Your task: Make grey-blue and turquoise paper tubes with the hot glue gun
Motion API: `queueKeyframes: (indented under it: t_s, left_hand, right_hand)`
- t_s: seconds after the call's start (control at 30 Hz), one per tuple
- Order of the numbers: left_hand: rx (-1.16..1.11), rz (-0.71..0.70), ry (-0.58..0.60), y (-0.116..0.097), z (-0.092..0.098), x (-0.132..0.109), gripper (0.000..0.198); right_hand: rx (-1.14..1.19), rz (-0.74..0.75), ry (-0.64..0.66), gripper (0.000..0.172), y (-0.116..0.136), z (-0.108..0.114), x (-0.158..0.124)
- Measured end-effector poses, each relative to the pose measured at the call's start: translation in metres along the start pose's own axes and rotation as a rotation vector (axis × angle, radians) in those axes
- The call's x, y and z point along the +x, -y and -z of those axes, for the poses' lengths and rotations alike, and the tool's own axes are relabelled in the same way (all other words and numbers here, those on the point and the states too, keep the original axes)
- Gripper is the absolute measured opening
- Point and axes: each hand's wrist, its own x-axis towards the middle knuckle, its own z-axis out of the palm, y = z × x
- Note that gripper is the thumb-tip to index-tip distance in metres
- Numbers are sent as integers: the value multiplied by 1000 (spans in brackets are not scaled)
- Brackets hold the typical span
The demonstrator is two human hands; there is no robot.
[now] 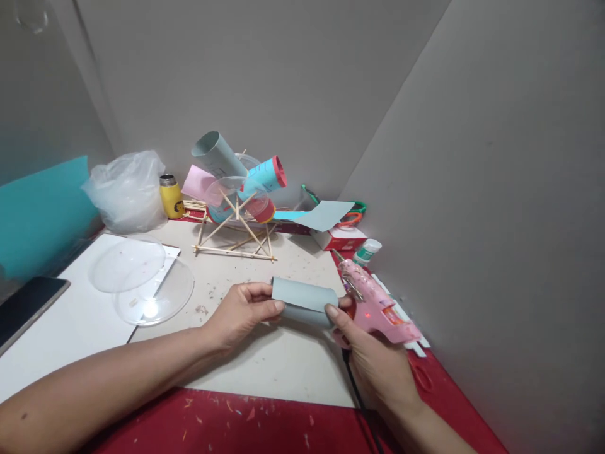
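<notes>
Between my two hands is a grey-blue paper tube (305, 296), lying sideways with a lengthwise paper edge showing along its side. My left hand (241, 315) grips its left end, thumb in front and fingers behind. At the right end, my right hand (373, 353) pinches the tube with the thumb in front; its other fingers are partly hidden. Just behind my right hand rests a pink glue gun (378, 302) with a small red light and a black cord. Beyond the tube stands a stick frame (236, 252) carrying several coloured paper tubes and clear discs.
Two clear plastic discs (155, 290) overlap on white paper at the left, near a phone (33, 309). A plastic bag (127, 189) and a yellow bottle (171, 197) stand behind. Scissors (350, 219), a red-white box (345, 238) and a glue bottle (367, 251) sit back right, beside grey walls.
</notes>
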Motion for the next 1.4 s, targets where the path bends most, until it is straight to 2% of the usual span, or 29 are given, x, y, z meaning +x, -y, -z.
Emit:
queueKeyframes:
  t_s: [0.2, 0.37, 0.5, 0.7, 0.9, 1.07, 1.27, 1.4]
  left_hand:
    - [16, -3, 4, 7, 3, 4, 30]
    - [-89, 32, 32, 5, 3, 5, 31]
    - [-75, 76, 52, 0, 3, 7, 22]
    - [-92, 95, 66, -6, 3, 5, 10]
    - [-55, 100, 64, -4, 4, 4, 28]
    - [-31, 113, 27, 2, 8, 7, 37]
    - [8, 2, 0, -6, 6, 7, 34]
    - [171, -124, -35, -9, 5, 2, 33]
  right_hand:
    - [128, -126, -15, 39, 4, -2, -3]
    - [37, -79, 1, 35, 8, 0, -3]
    - [-124, -18, 9, 34, 12, 3, -4]
    - [-208, 29, 20, 32, 8, 8, -3]
    - [-286, 125, 34, 27, 18, 4, -8]
    - [-234, 204, 28, 26, 21, -2, -12]
    - [-85, 118, 45, 24, 13, 5, -4]
    - [29, 53, 82, 24, 11, 6, 1]
